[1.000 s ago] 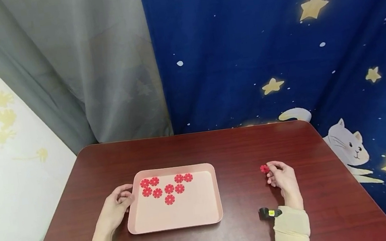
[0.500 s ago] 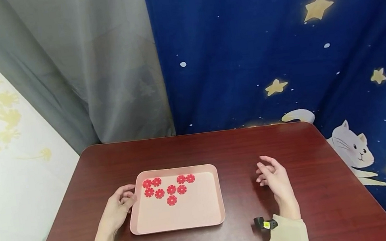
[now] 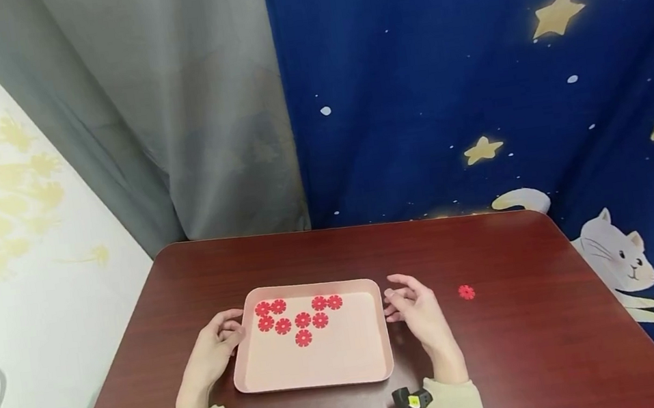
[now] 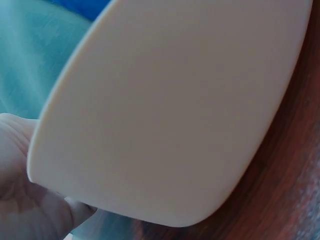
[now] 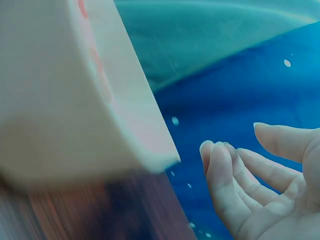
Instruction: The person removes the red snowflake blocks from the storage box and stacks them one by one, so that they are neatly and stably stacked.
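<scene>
A shallow pink tray (image 3: 317,367) lies on the table, holding several red notched plastic discs (image 3: 304,338) grouped toward its far side and left half. At the tray's left wall is my left hand (image 3: 213,352), its loosely bent fingertips right at the rim; the left wrist view shows the tray wall (image 4: 170,110) covering part of this hand. By the opposite wall is my right hand (image 3: 422,315), with relaxed fingers and thumb apart and nothing between them; in the right wrist view a gap shows between these fingers (image 5: 220,165) and the tray corner. A single red disc (image 3: 466,292) lies on the table to the right.
The dark red-brown table (image 3: 527,357) has its far edge near a grey curtain (image 3: 215,108) and a blue curtain (image 3: 410,83) with stars. A white wall (image 3: 20,327) with yellow prints stands at left. Black wrist cameras (image 3: 411,399) sit on both cuffs.
My right hand has let go of a red disc, left it on the table at right, and moved left to the tray's right side. My left hand stays at the tray; the head view has shifted slightly.
</scene>
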Tool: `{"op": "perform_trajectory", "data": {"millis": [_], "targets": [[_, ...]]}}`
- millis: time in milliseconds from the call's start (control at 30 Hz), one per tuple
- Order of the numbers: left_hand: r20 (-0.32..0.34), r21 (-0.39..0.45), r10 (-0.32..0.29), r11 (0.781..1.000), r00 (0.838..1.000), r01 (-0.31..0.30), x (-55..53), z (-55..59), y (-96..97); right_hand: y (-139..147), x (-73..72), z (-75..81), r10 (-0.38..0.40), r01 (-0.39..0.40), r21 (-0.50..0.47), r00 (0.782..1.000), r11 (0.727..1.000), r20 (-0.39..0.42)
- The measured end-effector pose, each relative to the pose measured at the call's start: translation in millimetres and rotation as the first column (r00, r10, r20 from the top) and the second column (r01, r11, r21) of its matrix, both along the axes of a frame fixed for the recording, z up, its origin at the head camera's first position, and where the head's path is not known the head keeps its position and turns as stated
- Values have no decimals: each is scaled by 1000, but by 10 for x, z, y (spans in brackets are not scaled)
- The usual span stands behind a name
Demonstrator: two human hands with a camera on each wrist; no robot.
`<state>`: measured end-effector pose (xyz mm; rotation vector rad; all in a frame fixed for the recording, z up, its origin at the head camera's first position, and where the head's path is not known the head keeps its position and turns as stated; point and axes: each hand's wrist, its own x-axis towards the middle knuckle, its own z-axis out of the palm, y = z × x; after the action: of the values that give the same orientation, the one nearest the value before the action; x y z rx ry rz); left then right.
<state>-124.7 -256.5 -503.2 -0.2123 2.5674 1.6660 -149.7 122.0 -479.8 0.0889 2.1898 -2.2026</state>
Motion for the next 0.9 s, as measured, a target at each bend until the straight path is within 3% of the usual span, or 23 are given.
{"op": "perform_trajectory", "data": {"millis": [300, 500, 700, 900], "targets": [[-1, 29, -13, 999, 1000, 13, -12, -22, -17, -401, -59, 31, 69, -68, 24, 996, 997, -48], [-8, 15, -23, 1000, 1000, 24, -37, -19, -30, -628, -165, -20, 43, -40, -39, 996, 998, 77], [-12, 24, -9, 1000, 1000, 9, 8, 2, -68, -915, -263, -180, -28, 31, -8, 977, 1000, 211], [-8, 37, -12, 999, 1000, 12, 8, -23, -31, -1017, -313, -237, -139, 97, 202, 969, 975, 203]]}}
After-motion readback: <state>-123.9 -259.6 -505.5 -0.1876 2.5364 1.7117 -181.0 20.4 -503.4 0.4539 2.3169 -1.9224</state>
